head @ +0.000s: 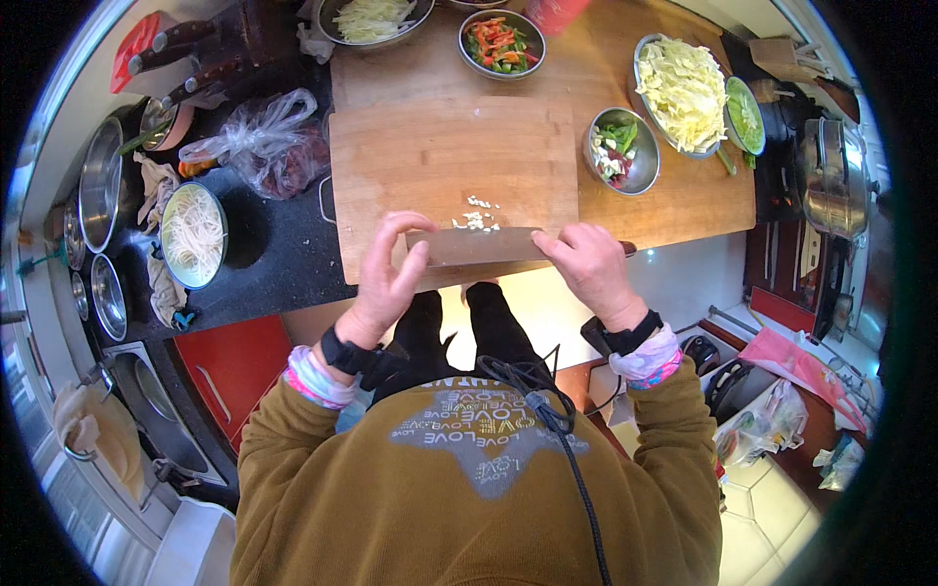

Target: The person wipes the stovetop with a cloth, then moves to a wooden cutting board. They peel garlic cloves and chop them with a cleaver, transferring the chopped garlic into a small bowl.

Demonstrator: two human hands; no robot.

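A wide-bladed cleaver (476, 247) lies across the near part of a wooden cutting board (447, 154), its dark handle end showing at the right. My right hand (592, 265) is closed around the handle, with a fingertip on the blade. My left hand (390, 269) is at the other end of the blade, thumb and fingers apart; whether the fingertips touch the blade is hard to tell. Just beyond the blade are small white chopped pieces (480, 220), perhaps garlic. A metal bowl (648, 172) of cut greens, white pieces and something red stands to the right.
Farther back are a bowl of sliced peppers (500, 44), shredded pale vegetable (372, 18) and a large bowl of cut cabbage (683, 95). Left on the dark counter stand a bowl of white noodles (193, 236), a plastic bag (267, 146) and knives in a block (183, 35).
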